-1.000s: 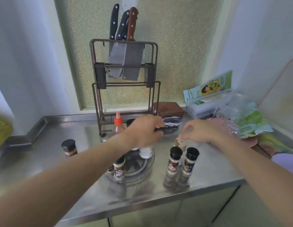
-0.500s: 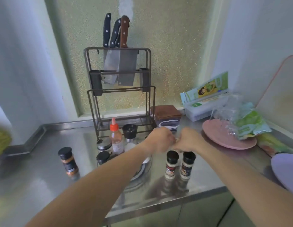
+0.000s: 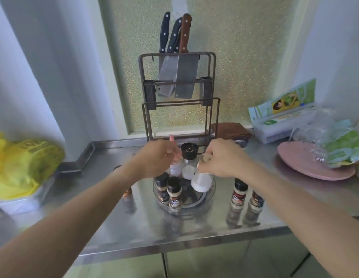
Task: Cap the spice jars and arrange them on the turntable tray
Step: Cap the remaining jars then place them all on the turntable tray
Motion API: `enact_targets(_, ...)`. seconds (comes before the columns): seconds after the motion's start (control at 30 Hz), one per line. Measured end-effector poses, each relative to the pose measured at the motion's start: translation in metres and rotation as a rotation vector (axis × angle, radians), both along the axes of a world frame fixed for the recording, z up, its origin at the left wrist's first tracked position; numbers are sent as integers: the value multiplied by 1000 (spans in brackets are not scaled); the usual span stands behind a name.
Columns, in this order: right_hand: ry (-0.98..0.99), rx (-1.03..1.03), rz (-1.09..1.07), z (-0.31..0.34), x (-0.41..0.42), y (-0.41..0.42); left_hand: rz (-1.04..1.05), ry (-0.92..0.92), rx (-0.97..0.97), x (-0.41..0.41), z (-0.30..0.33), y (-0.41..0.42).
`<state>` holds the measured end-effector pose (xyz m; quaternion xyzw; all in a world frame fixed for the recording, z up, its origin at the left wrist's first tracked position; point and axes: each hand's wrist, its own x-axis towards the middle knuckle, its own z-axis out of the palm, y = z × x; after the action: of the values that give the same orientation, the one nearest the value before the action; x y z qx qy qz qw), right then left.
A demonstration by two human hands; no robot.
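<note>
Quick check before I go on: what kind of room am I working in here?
Most likely a home kitchen: a stainless steel counter, a knife rack with cleavers against the frosted window, and spice jars beside a turntable tray.

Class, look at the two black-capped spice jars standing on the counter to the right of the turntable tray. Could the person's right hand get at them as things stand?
Probably yes, once freed. The two black-capped spice jars stand in the open beside the turntable tray, just below the right hand, with nothing between. But that hand is holding a clear jar of white powder over the tray.
</note>
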<state>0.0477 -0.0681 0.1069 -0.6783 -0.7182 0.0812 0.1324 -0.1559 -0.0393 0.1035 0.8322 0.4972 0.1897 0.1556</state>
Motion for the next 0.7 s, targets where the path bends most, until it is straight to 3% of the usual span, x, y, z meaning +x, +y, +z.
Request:
enact_targets(0.23, -52, -58, -77, -44, -20, -1, 98, -32, 1, -41, -25, -8)
enact_targets(0.47, -56, -71, -99, -45, -13, 1, 325, -42, 175, -89, -39, 9)
enact_targets(0.7, -21, 59, -74, -31, 15, -8, 369, 202, -139, -126, -64, 26)
